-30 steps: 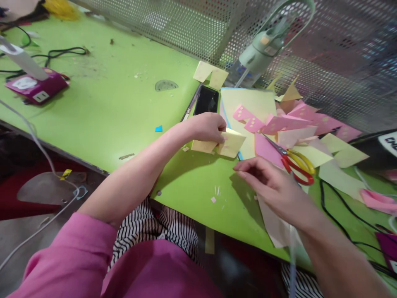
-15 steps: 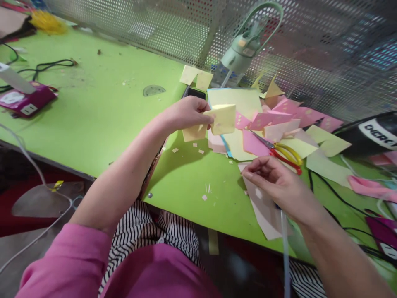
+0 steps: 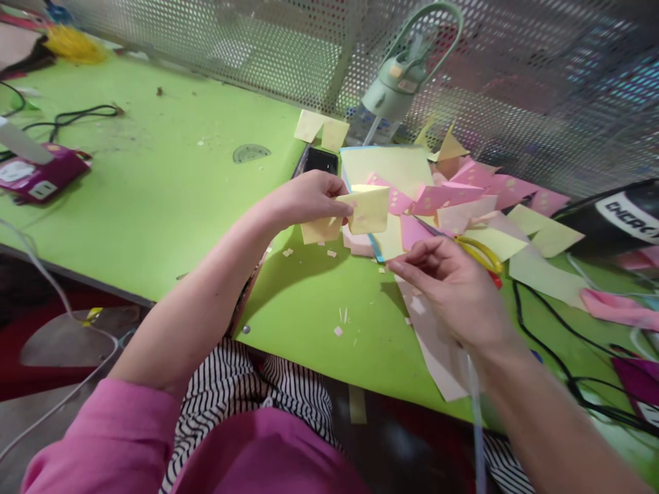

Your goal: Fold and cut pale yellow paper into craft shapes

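"What's in the grip?"

"From my feed, the left hand [image 3: 322,195] pinches a folded yellow paper [image 3: 369,209] by its left side, thumb in front. I see it above the green table [image 3: 293,302], in front of the stacked sheets [image 3: 384,165]."

"And the right hand [image 3: 458,288]?"

"Fingers curled, thumb close to the index tip, just right of the paper. I can't tell whether a scrap is caught between them."

"How would it handle?"

"I'd judge it very light, limp on the flat and stiffer along the fold, easily creased, not slippery. I'd take it by the fold or a corner, with a soft pinch."

"Edges and room?"

"The near table edge runs between the hands and the lap. To the right I'd be careful: scissors [image 3: 478,254] partly behind the right hand, then pink papers [image 3: 473,195] heaped beyond. On the far side stand a bottle [image 3: 388,92] and a mesh screen [image 3: 288,62]. I'd count on most room at left, where a protractor [image 3: 251,153] lies flat."
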`<state>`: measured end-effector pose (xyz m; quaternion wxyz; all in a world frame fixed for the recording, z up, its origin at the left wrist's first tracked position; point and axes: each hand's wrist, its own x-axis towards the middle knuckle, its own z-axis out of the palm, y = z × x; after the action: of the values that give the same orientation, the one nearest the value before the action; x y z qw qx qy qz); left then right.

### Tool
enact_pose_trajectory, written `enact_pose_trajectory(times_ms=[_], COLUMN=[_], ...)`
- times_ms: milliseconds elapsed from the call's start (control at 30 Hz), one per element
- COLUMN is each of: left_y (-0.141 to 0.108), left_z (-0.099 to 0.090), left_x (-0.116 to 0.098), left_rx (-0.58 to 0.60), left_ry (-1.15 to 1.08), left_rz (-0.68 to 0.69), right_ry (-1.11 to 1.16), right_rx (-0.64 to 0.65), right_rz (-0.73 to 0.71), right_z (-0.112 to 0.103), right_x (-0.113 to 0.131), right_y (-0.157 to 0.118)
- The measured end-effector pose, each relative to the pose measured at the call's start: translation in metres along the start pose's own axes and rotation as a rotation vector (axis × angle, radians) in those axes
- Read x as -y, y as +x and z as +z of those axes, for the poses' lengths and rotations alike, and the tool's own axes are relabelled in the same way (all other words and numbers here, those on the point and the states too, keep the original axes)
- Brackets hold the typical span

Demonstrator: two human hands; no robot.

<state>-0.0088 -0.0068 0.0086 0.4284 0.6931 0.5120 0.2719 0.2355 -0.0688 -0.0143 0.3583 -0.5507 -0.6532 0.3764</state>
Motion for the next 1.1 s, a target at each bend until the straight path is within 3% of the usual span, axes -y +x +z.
enact_pose_trajectory(times_ms=[400, 1100], left_y=[0.000, -0.001], left_z=[0.012, 0.017], left_x=[-0.002, -0.004], left_rx=[0.184, 0.133], left_ry=[-0.167, -0.249], left_rz=[-0.045, -0.030], right_ry=[-0.069, -0.132], right_rx=[-0.271, -0.277], right_rz=[-0.170, -0.128], right_z=[0.021, 0.029], right_x=[0.012, 0.014], right_y=[0.010, 0.013])
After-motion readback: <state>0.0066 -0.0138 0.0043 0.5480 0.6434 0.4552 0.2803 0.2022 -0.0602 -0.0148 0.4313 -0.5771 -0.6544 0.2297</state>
